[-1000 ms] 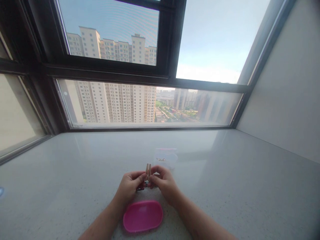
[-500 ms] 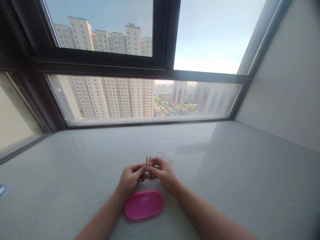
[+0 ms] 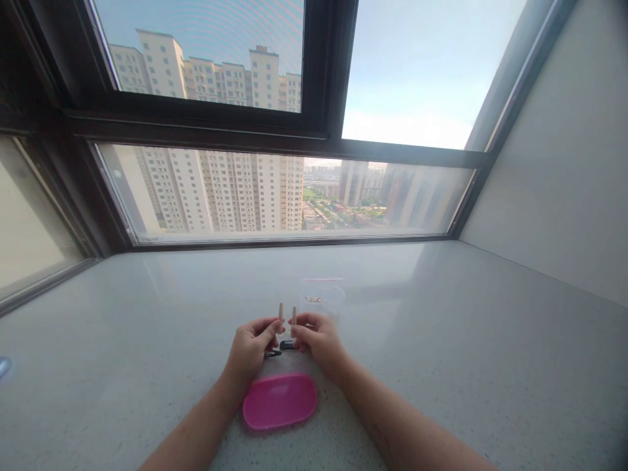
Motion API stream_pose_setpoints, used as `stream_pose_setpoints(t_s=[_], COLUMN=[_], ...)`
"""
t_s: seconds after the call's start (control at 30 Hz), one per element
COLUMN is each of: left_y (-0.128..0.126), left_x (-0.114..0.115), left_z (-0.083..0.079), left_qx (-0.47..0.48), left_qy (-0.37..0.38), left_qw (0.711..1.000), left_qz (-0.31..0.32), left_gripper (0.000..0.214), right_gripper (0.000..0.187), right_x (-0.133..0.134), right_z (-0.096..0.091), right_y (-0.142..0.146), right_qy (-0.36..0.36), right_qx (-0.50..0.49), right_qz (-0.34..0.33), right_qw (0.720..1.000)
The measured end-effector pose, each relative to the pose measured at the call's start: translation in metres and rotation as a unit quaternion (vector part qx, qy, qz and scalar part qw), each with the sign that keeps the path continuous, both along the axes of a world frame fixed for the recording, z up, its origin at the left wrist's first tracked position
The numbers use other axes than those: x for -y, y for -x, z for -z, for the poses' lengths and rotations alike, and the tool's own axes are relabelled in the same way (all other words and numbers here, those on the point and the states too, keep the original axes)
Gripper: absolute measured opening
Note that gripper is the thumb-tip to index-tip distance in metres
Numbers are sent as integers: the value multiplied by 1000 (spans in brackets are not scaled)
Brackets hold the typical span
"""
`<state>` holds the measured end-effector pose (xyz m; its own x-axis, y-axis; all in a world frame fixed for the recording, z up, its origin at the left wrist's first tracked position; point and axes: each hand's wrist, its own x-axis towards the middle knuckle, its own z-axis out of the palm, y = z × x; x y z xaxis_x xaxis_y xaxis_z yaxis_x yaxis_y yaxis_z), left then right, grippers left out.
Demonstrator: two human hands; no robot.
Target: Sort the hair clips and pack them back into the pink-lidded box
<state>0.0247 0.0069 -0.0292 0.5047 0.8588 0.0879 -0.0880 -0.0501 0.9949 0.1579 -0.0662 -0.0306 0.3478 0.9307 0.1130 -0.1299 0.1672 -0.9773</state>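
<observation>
Wooden stick (image 3: 280, 312) upright in left hand (image 3: 250, 347), second stick (image 3: 294, 314) in right hand (image 3: 318, 338)

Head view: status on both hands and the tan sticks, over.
Left hand pinches left stick, right hand pinches right stick; both upright, apart. Pink lid between the wrists, clear tub just beyond.

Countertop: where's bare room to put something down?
Free: the countertop left of the left hand up to the window frame, and right of the right hand to the wall. Crowded: centre, each pinching a wooden stick, between pink lid and clear container.
</observation>
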Motion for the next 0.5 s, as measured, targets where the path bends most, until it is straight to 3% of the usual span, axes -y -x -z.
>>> stream_pose_setpoints(t_s=[0.5], left_y=[0], left_x=[-1], left_z=[2], left_qx=[0], left_qy=[-3], left_qw=[1000], left_qz=[-6], left_gripper=[29], right_gripper=[17], right_x=[-2], right_z=[2], right_y=[-1], right_qy=[16], right_qx=[-18], right_qz=[-14], right_qw=[1000])
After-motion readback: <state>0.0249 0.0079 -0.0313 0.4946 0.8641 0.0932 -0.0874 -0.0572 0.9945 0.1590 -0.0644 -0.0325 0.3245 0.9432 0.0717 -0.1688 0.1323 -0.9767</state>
